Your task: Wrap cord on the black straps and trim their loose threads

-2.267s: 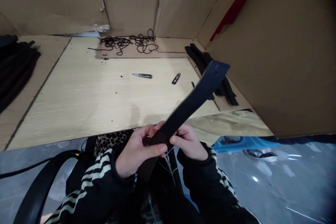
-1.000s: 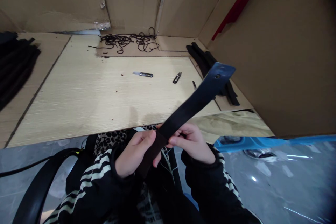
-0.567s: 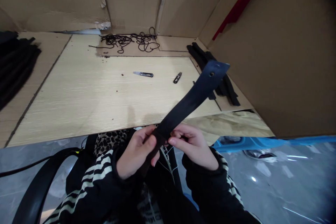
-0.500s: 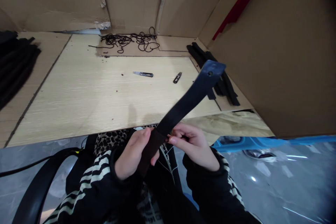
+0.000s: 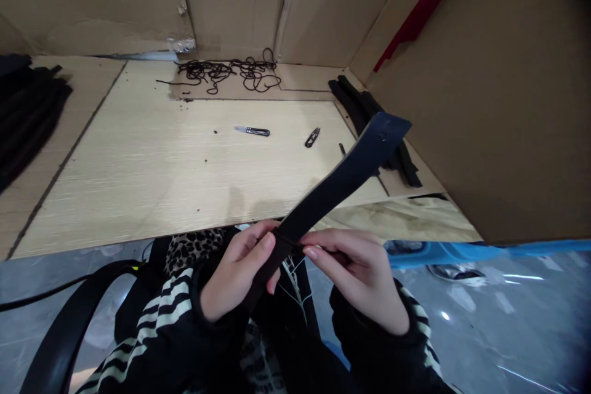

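My left hand point(image 5: 242, 268) is wrapped around the brown lower part of a long, flat dark strap point(image 5: 341, 181), with the thumb on its upper face. The strap slants up to the right over the table's front edge and has a small hole near its wide far end. Where the brown part point(image 5: 272, 261) meets the smooth dark part, a thin dark cord point(image 5: 294, 245) crosses the strap. Thumb and index finger of my right hand point(image 5: 357, 265) pinch the cord at the strap's right edge; its end is hidden by the fingers.
Tangled dark cord point(image 5: 217, 71) lies at the back of the table point(image 5: 138, 166). Two small thread snips point(image 5: 252, 131) point(image 5: 313, 137) lie mid-table. Dark strips point(image 5: 401, 160) are piled at right, more dark strips point(image 5: 32, 117) at left. Cardboard walls point(image 5: 498, 104) stand behind and at right.
My right hand has moved slightly right and down and its fingers have stretched to a pinch at the strap's edge. The strap's far end has tilted right and a little lower.
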Demonstrator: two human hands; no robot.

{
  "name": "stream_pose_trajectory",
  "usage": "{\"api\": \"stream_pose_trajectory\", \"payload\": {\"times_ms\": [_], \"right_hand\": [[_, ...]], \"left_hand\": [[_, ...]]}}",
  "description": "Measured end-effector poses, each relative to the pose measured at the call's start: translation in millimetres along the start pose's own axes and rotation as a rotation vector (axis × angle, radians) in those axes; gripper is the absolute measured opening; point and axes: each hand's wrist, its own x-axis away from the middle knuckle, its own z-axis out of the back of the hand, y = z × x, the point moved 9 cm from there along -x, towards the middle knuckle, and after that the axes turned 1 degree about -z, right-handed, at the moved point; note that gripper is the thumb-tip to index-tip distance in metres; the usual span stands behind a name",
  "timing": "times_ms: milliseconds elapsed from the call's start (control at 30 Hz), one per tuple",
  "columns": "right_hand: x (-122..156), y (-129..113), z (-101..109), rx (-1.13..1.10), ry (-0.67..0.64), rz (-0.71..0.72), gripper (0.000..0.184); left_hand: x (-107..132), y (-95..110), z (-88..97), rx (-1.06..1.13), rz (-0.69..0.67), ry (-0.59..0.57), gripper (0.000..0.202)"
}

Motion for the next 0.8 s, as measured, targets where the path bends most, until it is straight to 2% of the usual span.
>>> {"api": "stream_pose_trajectory", "payload": {"times_ms": [167, 300, 400, 567, 700, 800], "right_hand": [[2.3, 7.2, 0.1, -0.034, 0.045, -0.049, 0.004], [1.5, 21.7, -7.8, -0.142, 0.010, -0.098, 0.005], [-2.1, 22.5, -9.8, -0.132, 0.006, -0.077, 0.006], [-6.7, 11.7, -8.9, -0.163, 0.019, -0.020, 0.005], [-5.8, 5.5, -6.8, -0.162, 0.034, 0.004, 0.008], [-4.5, 3.0, -2.9, -0.099, 0.066, 0.018, 0.009]], "left_hand": [[1.3, 3.8, 0.1, -0.105, 0.055, -0.031, 0.031], [-2.2, 6.9, -7.9, -0.033, 0.055, -0.119, 0.031], [-4.2, 6.7, -13.5, 0.038, 0.039, -0.165, 0.030], [-5.5, 4.8, -10.4, 0.139, -0.007, -0.069, 0.018], [-7.9, 0.6, -14.6, 0.253, 0.014, -0.051, 0.032], [-8.2, 1.0, -14.5, 0.199, -0.007, -0.054, 0.025]]}}
